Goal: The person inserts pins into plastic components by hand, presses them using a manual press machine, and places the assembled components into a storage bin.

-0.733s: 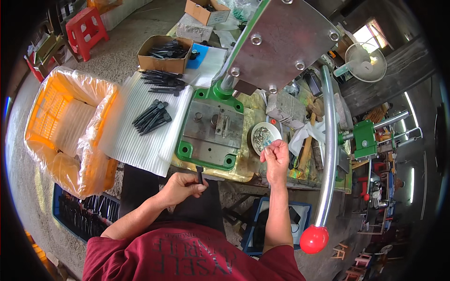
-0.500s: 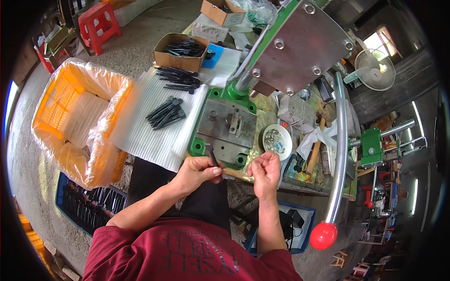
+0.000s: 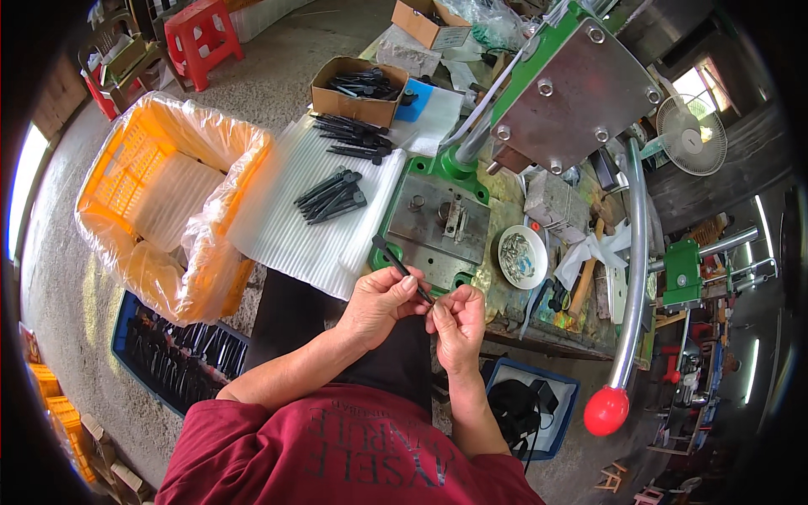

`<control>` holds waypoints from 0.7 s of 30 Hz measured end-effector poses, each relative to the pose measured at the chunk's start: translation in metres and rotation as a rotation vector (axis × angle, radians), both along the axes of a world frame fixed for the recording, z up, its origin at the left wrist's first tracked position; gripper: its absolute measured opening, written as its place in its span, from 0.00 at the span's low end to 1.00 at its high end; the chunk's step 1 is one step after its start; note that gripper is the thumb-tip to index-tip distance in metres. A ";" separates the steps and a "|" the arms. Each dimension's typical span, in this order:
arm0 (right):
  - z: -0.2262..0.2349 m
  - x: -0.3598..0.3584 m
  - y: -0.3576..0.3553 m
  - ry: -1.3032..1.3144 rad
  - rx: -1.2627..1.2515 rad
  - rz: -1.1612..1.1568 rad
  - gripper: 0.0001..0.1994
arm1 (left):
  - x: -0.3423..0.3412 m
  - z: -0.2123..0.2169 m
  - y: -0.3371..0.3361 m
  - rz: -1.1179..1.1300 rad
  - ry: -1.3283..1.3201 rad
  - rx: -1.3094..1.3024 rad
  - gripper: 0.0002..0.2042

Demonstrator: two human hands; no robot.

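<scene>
Since half a second ago both hands have drawn closer: the left hand (image 3: 383,301) pinches a thin black rod (image 3: 401,268) whose lower end the right hand (image 3: 457,320) fingertips grip. They work before a green press base (image 3: 438,227) on a cluttered bench over concrete floor. The rod's long axis runs 10 to 4 o'clock, free end toward 10

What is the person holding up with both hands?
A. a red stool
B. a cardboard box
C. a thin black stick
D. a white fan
C: the left hand and the right hand pinch a thin black stick between them, in front of the green press base.
</scene>
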State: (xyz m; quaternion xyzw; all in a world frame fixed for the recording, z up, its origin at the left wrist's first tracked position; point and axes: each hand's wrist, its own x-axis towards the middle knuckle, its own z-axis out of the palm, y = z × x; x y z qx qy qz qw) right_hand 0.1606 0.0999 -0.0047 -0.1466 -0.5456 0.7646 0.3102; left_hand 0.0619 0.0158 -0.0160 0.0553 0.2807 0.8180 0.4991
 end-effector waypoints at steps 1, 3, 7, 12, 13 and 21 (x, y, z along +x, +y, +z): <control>0.000 0.000 -0.001 -0.001 -0.001 0.001 0.11 | 0.000 0.000 -0.001 -0.002 0.005 -0.002 0.07; 0.000 0.001 -0.001 -0.009 0.016 -0.001 0.11 | 0.001 -0.002 -0.001 -0.005 0.006 -0.002 0.07; -0.003 0.001 -0.002 -0.020 0.023 -0.007 0.11 | 0.001 -0.003 -0.002 -0.011 0.038 -0.020 0.07; -0.006 0.002 -0.004 -0.016 0.062 -0.049 0.10 | 0.004 -0.005 -0.002 0.005 0.093 -0.042 0.07; -0.006 0.002 -0.005 -0.016 0.061 -0.049 0.10 | 0.005 -0.007 -0.002 0.009 0.130 -0.051 0.07; -0.007 -0.002 -0.018 -0.029 -0.011 -0.201 0.09 | 0.012 -0.012 0.001 0.117 0.250 -0.022 0.08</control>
